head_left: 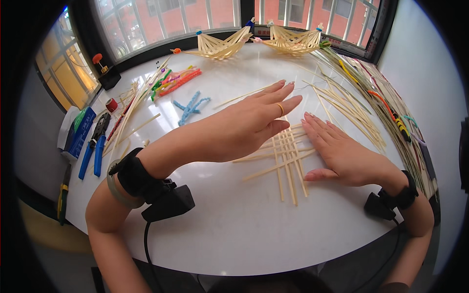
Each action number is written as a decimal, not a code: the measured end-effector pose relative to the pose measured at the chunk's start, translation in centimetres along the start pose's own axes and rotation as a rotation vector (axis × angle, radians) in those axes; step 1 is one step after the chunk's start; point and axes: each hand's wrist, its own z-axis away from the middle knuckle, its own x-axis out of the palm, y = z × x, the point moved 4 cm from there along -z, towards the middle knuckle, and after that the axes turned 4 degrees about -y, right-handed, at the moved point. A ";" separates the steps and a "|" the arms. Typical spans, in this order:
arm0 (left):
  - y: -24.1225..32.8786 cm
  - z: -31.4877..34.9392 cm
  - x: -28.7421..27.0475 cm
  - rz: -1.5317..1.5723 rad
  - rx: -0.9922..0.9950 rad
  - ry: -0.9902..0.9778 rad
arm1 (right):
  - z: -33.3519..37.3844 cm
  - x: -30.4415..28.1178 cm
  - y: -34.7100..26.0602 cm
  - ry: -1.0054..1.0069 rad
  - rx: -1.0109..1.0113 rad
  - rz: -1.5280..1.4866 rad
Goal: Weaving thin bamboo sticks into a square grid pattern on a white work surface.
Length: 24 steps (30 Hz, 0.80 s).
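Pale flat bamboo strips cross over and under each other in a small woven lattice (pixel 285 146) on the white table. My left hand (pixel 249 119), with a ring on one finger, reaches over the lattice's far left part and hides some of it. Its fingers are stretched out and hold nothing. My right hand (pixel 339 151) lies flat along the lattice's right side, fingers extended and thumb apart, near the strip ends. Whether either palm presses on the strips cannot be made out. Each wrist wears a black strap with a small dark device.
Loose bamboo strips (pixel 354 110) lie right of the lattice. Blue pipe cleaners (pixel 190 107), pink ones (pixel 181 80) and blue-handled pliers (pixel 95 146) lie left. Two woven bamboo pieces (pixel 222 45) stand by the window. Long green-brown stalks (pixel 391 107) line the right edge.
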 end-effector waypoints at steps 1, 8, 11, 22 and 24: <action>0.5 -0.1 0.5 0.003 0.023 -0.076 | -0.1 0.4 0.1 -0.047 -0.013 -0.019; 0.5 -0.2 4.8 -0.154 0.123 -0.344 | 0.0 0.8 0.1 -0.022 -0.089 0.012; 0.4 -0.2 4.9 -0.133 0.122 -0.330 | 0.0 1.1 0.1 -0.019 -0.083 0.020; 0.1 0.0 5.4 -0.069 0.171 -0.255 | 0.2 1.1 0.0 0.007 -0.068 0.013; 0.0 0.1 5.4 -0.078 0.174 -0.247 | 0.1 1.1 0.0 0.006 -0.069 0.020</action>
